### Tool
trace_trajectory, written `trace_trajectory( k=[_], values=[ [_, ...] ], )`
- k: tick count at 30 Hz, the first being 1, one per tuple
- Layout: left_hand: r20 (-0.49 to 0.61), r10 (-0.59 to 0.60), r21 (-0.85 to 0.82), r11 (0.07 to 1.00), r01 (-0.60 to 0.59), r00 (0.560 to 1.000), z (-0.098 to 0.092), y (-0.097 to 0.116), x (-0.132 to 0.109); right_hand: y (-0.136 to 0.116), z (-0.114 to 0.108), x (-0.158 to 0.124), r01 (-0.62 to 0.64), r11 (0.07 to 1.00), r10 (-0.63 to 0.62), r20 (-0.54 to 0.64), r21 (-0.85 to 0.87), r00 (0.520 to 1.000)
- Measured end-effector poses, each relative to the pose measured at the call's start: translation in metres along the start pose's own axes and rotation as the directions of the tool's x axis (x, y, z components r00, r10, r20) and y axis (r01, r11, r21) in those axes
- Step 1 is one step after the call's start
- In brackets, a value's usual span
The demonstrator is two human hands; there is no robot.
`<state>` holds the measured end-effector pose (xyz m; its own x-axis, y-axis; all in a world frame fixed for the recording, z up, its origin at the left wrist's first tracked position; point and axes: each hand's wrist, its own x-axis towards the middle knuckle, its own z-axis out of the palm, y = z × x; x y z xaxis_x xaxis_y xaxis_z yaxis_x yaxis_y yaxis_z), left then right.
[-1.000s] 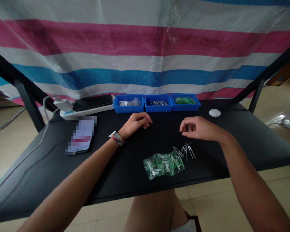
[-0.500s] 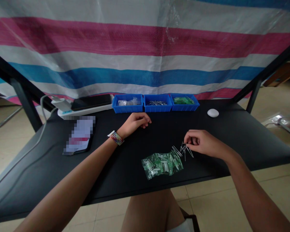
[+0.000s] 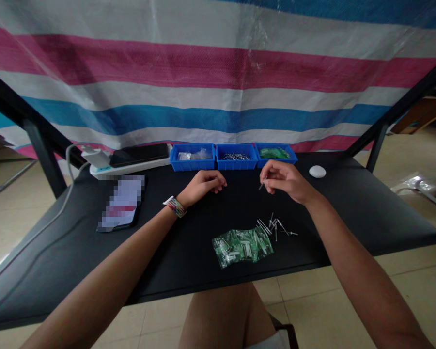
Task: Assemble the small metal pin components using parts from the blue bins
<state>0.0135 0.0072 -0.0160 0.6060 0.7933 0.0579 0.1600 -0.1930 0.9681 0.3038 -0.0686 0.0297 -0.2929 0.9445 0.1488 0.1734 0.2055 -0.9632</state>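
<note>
Item, right hand (image 3: pixel 285 180): thumb and fingers closed in a pinch on one thin metal pin (image 3: pixel 260 186), just in front of the right blue bin (image 3: pixel 292 159); from my remote seat I cannot tell whether the pin's tip touches the black table (image 3: pixel 174 257).
Item, left hand (image 3: pixel 203 186): resting, fingers loosely curled; I see nothing in it, though the palm is hidden from me.
Item, loose pins (image 3: pixel 272 224): a crossed scatter against the green packets (image 3: pixel 241 246), near the table's front edge.
Hazards, in my judgement: the pin is slim and held by little surface, so a slack pinch could let it slip and roll. The crossed pins could drag one another if one is pulled. A forearm sweep could push pins or packets off the front edge.
</note>
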Motion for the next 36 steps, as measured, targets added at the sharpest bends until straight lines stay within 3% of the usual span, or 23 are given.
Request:
trace_trajectory(
  k=[6, 12, 15, 24, 36],
  values=[
    [0.006, 0.008, 0.018, 1.0, -0.008, 1.0, 0.001, -0.001, 0.001, 0.043, 0.019, 0.051, -0.141, 0.972, 0.148, -0.023, 0.191, 0.989],
    [-0.005, 0.022, 0.049, 0.999, -0.022, 1.0, 0.006, 0.002, 0.002, 0.049, 0.035, 0.057, -0.045, 0.96, 0.071, -0.083, 0.275, 0.994],
    [0.006, 0.035, 0.058, 0.998, -0.035, 0.999, 0.006, 0.004, 0.003, 0.047, 0.04, 0.059, -0.035, 0.935, 0.056, -0.05, 0.353, 0.997],
    [-0.037, 0.07, 0.078, 0.995, -0.067, 0.997, 0.008, 0.001, 0.003, 0.064, 0.045, 0.062, 0.001, 0.967, 0.006, -0.027, 0.256, 1.0],
    [-0.104, 0.087, -0.013, 0.996, -0.089, 0.991, 0.006, -0.006, 0.004, 0.061, 0.047, 0.062, -0.061, 0.972, 0.061, 0.008, 0.225, 0.998]
  ],
)
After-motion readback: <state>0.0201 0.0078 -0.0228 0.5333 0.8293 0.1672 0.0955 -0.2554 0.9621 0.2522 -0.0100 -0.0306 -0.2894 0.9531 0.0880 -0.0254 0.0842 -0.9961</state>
